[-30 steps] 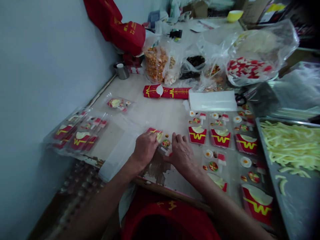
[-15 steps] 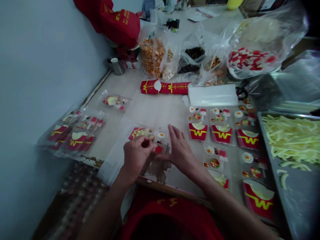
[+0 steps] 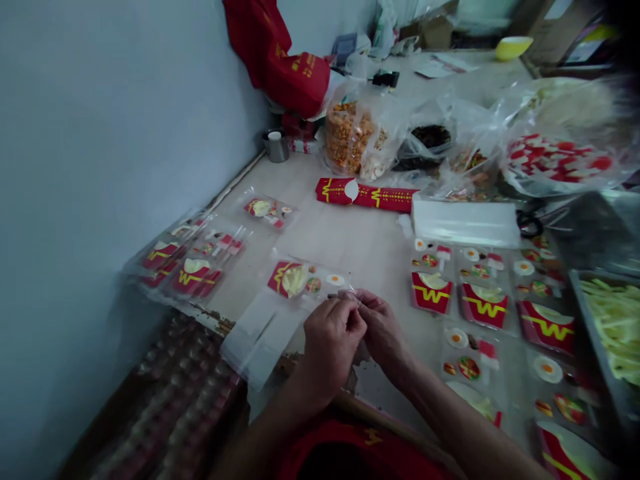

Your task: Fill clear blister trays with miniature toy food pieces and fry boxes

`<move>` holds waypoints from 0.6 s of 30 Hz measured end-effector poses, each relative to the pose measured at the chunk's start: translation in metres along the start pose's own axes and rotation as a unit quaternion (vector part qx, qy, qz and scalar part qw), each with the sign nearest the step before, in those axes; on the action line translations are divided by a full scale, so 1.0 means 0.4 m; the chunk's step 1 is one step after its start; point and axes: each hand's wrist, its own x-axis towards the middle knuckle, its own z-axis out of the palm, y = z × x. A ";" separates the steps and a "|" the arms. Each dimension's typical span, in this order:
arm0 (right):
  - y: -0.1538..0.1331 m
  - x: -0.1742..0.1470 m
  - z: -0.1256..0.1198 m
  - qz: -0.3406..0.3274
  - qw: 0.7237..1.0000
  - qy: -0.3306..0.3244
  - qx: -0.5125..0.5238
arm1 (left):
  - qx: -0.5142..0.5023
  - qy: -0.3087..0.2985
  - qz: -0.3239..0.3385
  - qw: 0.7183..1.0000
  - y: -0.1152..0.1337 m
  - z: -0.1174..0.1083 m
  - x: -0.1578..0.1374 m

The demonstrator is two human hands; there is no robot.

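Note:
A clear plastic packet (image 3: pixel 326 292) lies on the table, its right end at my hands. In it show a red fries carton (image 3: pixel 280 277) with a yellow W, pale fries (image 3: pixel 295 281), a small fried-egg piece (image 3: pixel 335 280) and a round colourful piece (image 3: pixel 313 285). My left hand (image 3: pixel 336 340) is closed, thumb and finger pinched near the packet's end. Against it, my right hand (image 3: pixel 383 327) pinches the packet's end too. The rest of the packet is hidden behind my fingers. White translucent sheets (image 3: pixel 265 327) lie at the left of my hands.
Filled packets lie in rows at right (image 3: pixel 484 303), and a stack (image 3: pixel 195 273) sits at left. Behind are a roll of red cartons (image 3: pixel 367 195), a white stack (image 3: pixel 465 223), scissors (image 3: pixel 529 223) and bags of small pieces (image 3: pixel 350 137). A metal tray (image 3: pixel 583 303) holds fries at right.
My hands have come together at the packet's right end; before, they were apart, the right one with fingers spread. The view has shifted, so the scene sits farther right and lower.

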 end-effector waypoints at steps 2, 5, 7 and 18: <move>-0.012 0.022 0.024 -0.019 1.000 -0.014 -0.002 | -0.032 0.016 0.000 0.999 -0.004 -0.011 -0.013; -0.052 0.102 0.046 -0.072 0.997 -0.003 -0.036 | -0.042 0.018 -0.006 0.999 -0.064 -0.068 -0.001; -0.089 0.197 0.061 -0.120 0.992 0.020 -0.027 | 0.027 0.028 -0.041 0.998 -0.134 -0.117 0.038; -0.162 0.512 0.120 0.007 0.988 0.138 -0.063 | 0.217 -0.160 -0.196 0.943 -0.370 -0.134 0.240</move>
